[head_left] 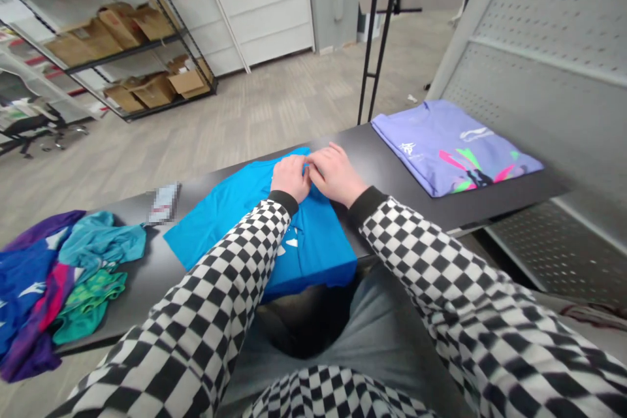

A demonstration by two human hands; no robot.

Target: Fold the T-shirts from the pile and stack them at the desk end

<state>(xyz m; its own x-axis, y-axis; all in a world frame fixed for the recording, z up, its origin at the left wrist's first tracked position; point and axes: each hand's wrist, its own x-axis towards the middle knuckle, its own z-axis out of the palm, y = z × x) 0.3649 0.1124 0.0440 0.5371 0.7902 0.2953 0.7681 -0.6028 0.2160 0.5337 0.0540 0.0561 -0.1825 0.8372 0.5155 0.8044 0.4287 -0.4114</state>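
A bright blue T-shirt (318,235) with white print lies partly folded on the dark table, its lower edge hanging over the near side. My left hand (290,176) is closed on the cloth near the shirt's far edge, fingers curled down. Right beside it, my right hand (337,173) pinches the same far edge between thumb and fingers. The two hands meet at the fingertips, which partly hide the cloth they grip.
To the right lies a neatly folded lavender T-shirt (441,137). Crumpled colourful clothes (73,274) hang over the left end of the table (134,199), near a small blurred packet (164,202). A perforated grey panel (553,59) stands at right; boxes (151,88) fill shelves behind.
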